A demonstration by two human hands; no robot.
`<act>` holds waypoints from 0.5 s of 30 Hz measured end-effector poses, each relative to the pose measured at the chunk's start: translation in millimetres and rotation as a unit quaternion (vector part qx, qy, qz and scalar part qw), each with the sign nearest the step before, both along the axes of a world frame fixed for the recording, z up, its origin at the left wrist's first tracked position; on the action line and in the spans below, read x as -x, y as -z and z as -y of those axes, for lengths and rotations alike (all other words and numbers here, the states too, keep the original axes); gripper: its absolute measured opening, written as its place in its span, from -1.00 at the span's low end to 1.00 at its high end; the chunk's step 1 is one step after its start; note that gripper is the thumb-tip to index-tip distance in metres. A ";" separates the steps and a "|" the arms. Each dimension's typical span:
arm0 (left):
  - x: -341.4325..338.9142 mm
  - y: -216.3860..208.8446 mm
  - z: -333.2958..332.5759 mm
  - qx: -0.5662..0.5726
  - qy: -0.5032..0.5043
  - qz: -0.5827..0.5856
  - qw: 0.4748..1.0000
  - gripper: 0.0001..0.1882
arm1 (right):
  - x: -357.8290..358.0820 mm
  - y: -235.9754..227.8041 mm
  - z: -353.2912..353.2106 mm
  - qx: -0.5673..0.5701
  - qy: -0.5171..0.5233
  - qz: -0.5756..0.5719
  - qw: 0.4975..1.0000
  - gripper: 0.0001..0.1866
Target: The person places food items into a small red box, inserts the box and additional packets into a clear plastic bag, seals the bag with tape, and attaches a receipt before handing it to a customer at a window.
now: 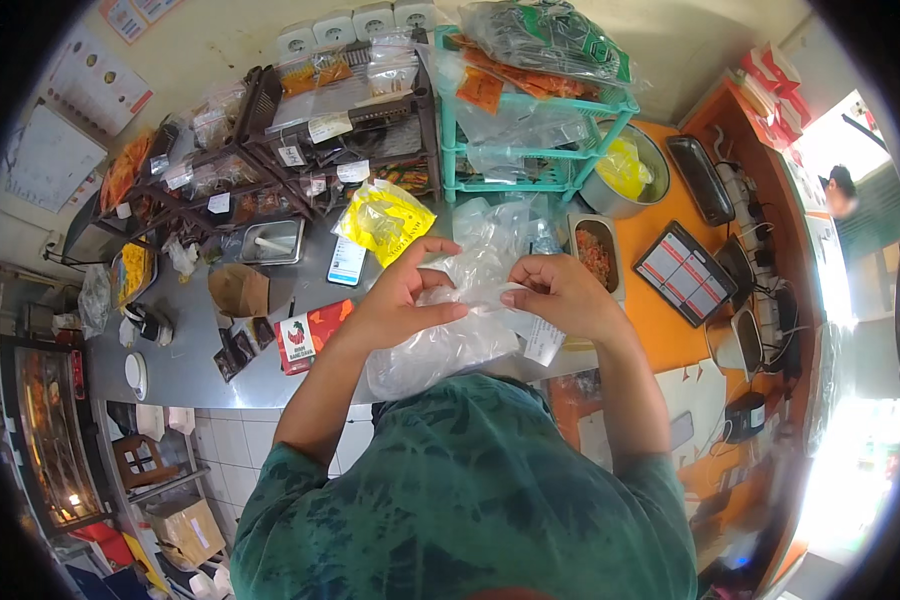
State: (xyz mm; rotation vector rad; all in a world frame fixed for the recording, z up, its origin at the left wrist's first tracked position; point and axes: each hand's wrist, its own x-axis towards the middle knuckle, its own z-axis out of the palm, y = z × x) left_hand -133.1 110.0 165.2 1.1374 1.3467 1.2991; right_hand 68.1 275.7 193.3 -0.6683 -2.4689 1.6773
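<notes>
pinching a clear plastic bag (445, 352), the right hand (568, 297) faces the left hand's (395, 300) spread, curled fingers, its crumpled body pointing from them toward the green shirt (470, 490), long axis unclear.

Through my feed, the clear bag (445, 350) looks like thin, crinkled plastic, glossy where it catches light. I see a smooth grey metal counter (195, 340) with a soft sheen, and a shinier metal tray (288, 255). The yellow packet (382, 220) reads to me as creased, glossy plastic; the turquoise rack (540, 182) is hard plastic. I make out matt brown paper on the open bag (240, 292), smooth card on the red box (328, 325), and matt cloth on the green shirt (470, 490).
</notes>
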 end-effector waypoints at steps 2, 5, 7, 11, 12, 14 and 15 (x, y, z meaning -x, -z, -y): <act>3.0 -0.5 0.4 0.045 0.029 0.188 0.981 -0.35 | -4.8 -4.3 0.2 0.006 -0.011 -0.021 1.000 -0.88; 4.6 22.0 -7.8 -0.043 0.030 0.270 0.961 -0.48 | -7.7 -14.1 3.2 0.009 0.004 -0.026 1.000 -0.89; -3.7 27.7 -10.9 -0.032 0.001 0.341 0.940 -0.48 | -8.7 -10.0 4.8 0.032 0.016 -0.036 0.999 -0.89; 0.2 48.5 -20.2 -0.044 0.036 0.456 0.888 -0.48 | -10.3 -4.9 10.9 0.119 0.058 -0.050 0.990 -0.88; 2.3 53.6 -20.3 -0.051 0.058 0.471 0.879 -0.48 | -9.5 -2.0 11.8 0.119 0.059 -0.052 0.990 -0.88; -2.6 49.6 -21.5 -0.093 0.082 0.371 0.920 -0.48 | -10.3 9.4 13.3 0.182 0.074 -0.069 0.978 -0.85; -7.0 46.1 -21.6 -0.091 0.087 0.371 0.920 -0.48 | -9.2 13.0 13.3 0.182 0.079 -0.071 0.978 -0.85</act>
